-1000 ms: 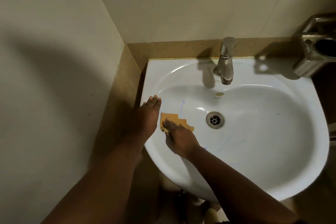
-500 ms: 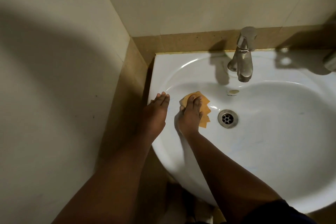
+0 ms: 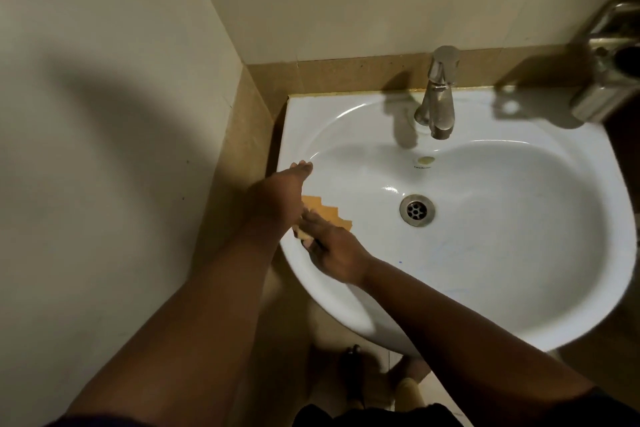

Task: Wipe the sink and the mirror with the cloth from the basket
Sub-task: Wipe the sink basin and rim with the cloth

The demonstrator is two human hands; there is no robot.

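The white sink (image 3: 540, 319) fills the right half of the view. An orange cloth (image 3: 330, 213), folded in steps, lies on the left inner wall of the basin. My right hand (image 3: 334, 253) presses it against the wall with fingers stretched toward the left rim; part of the cloth shows below the fingers. My left hand (image 3: 278, 196) rests flat on the sink's left rim, fingers straight, its side hiding the cloth's left end. Faint blue marks show on the near basin wall. Neither the mirror nor the basket is in view.
A metal faucet (image 3: 438, 97) stands at the back of the sink above the drain (image 3: 417, 210). A metal holder (image 3: 609, 80) hangs on the wall at the right. Tiled walls close the corner on the left and behind. My feet show on the floor below.
My right hand has slid the cloth from the back left of the basin down toward the near left wall. My left hand stays on the left rim.
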